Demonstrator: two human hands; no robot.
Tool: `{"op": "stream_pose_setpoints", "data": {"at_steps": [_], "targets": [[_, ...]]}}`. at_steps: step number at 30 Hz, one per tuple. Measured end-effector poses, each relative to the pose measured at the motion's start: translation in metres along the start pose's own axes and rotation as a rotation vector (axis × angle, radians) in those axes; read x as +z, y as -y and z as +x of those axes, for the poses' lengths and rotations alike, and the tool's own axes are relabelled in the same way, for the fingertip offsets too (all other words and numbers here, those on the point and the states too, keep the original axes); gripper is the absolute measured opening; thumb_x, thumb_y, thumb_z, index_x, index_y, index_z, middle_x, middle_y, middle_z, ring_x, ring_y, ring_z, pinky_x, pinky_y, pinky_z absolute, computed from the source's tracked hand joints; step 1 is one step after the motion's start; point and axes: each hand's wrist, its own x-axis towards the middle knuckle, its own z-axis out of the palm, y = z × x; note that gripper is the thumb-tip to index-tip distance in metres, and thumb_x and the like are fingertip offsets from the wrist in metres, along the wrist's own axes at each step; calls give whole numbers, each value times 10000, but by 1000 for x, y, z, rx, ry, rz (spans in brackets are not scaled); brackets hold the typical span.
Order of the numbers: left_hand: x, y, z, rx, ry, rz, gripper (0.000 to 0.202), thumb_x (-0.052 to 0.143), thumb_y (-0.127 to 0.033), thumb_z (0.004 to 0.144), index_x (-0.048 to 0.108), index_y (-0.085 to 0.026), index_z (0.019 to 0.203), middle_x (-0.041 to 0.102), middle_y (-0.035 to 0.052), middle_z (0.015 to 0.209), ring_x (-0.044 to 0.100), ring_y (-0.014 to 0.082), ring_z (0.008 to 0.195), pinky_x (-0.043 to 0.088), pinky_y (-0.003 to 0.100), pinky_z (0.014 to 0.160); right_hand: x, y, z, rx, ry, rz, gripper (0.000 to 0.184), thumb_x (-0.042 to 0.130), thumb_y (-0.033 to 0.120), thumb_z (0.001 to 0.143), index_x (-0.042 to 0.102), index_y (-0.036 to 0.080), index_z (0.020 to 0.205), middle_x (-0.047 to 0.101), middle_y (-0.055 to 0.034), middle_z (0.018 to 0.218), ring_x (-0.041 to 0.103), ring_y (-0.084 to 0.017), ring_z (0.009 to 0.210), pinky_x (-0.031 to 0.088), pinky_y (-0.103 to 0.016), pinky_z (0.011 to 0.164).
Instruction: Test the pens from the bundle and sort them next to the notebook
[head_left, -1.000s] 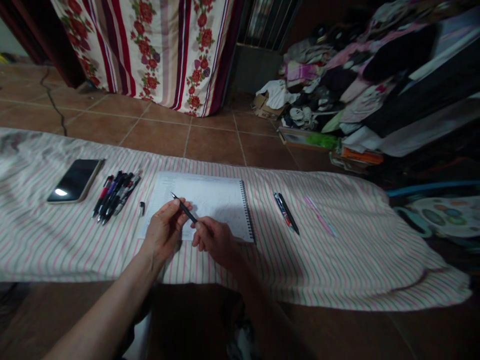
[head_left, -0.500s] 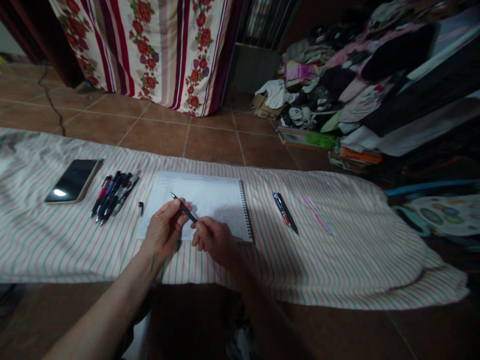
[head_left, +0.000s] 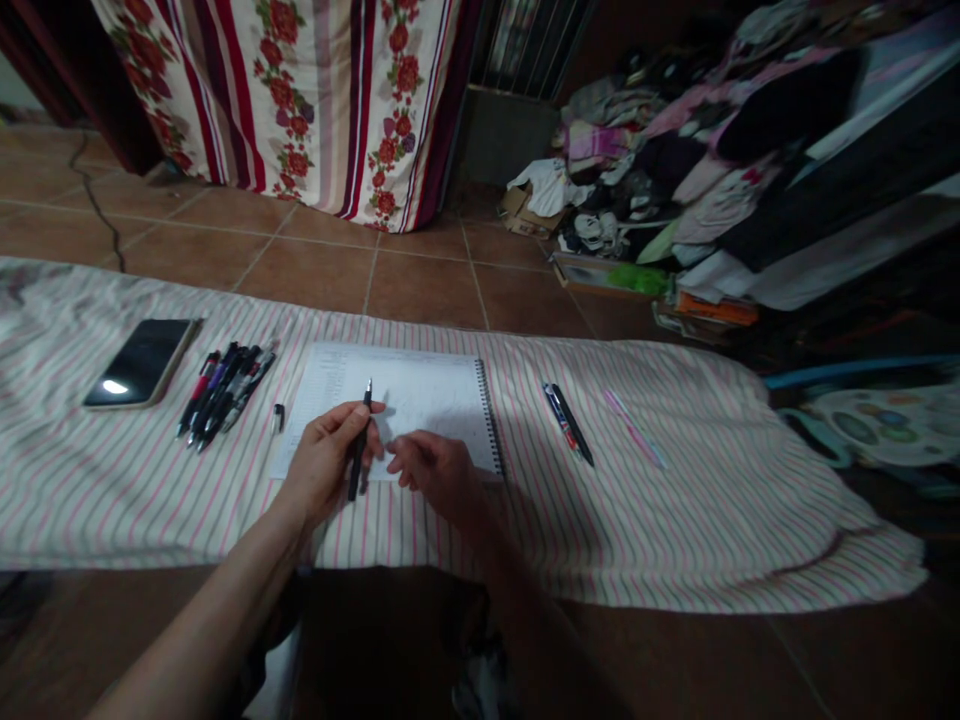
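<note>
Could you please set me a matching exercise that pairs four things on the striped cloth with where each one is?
Things:
1. phone
2. black pen
3. notebook
4. pink pen

Places:
A. gripped in the left hand
B. far left on the cloth
C. farthest right of the four
D. in the middle, spiral edge to the right

Pairs: 1-B; 2-A; 3-D; 4-C
</note>
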Motion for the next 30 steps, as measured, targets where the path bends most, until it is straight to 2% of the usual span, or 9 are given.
{"op": "stream_pose_setpoints", "data": {"at_steps": [3, 6, 9, 14, 17, 23, 30], "targets": [[-1, 2, 0, -5, 31, 214, 215, 655, -304, 712, 669, -115, 814, 545, -15, 481, 418, 71, 397, 290, 186, 403, 0, -8, 6, 63, -129, 163, 228, 508, 371, 796, 624, 179, 758, 637, -3, 611, 525, -77, 457, 423, -184, 429], [-1, 10, 0, 35, 14, 321, 150, 652, -248, 696, 678, -144, 801, 539, -23, 477, 436, 98, 425, 308, 210, 441, 3, -13, 11, 91, -236, 260, 210, 566, 375, 746, 631, 179, 786, 623, 2, 623, 502, -71, 469, 434, -188, 443], [-1, 16, -1, 142, -31, 462, 113, 643, -200, 685, 675, -201, 794, 588, -14, 540, 493, 132, 495, 338, 228, 504, 6, -14, 12, 135, -293, 311, 220, 607, 367, 707, 635, 173, 807, 583, 19, 582, 488, -72, 474, 438, -195, 457], [1, 17, -4, 328, -22, 751, 96, 631, -215, 700, 666, -243, 785, 616, 5, 612, 512, 164, 559, 337, 241, 558, 7, -12, 13, 169, -328, 343, 221, 645, 366, 667, 610, 162, 744, 533, 39, 541, 455, -64, 452, 421, -200, 454], [2, 19, -5, 366, -49, 761, 118, 666, -232, 669, 678, -252, 784, 640, 18, 682, 532, 186, 622, 353, 251, 610, 6, -12, 14, 167, -349, 336, 230, 659, 376, 650, 593, 166, 714, 515, 46, 526, 444, -67, 450, 410, -200, 444], [6, 22, -5, 348, -105, 679, 115, 700, -228, 623, 698, -261, 733, 659, 25, 714, 559, 212, 699, 382, 262, 684, 3, -6, 12, 193, -325, 349, 224, 658, 377, 660, 597, 162, 684, 506, 43, 527, 437, -74, 476, 396, -202, 462], [12, 25, -5, 356, -80, 777, 104, 635, -218, 701, 710, -239, 771, 663, 28, 645, 571, 189, 605, 386, 267, 608, 0, 0, 9, 182, -332, 373, 212, 633, 361, 695, 648, 154, 735, 540, 26, 568, 434, -74, 500, 390, -210, 495]]}}
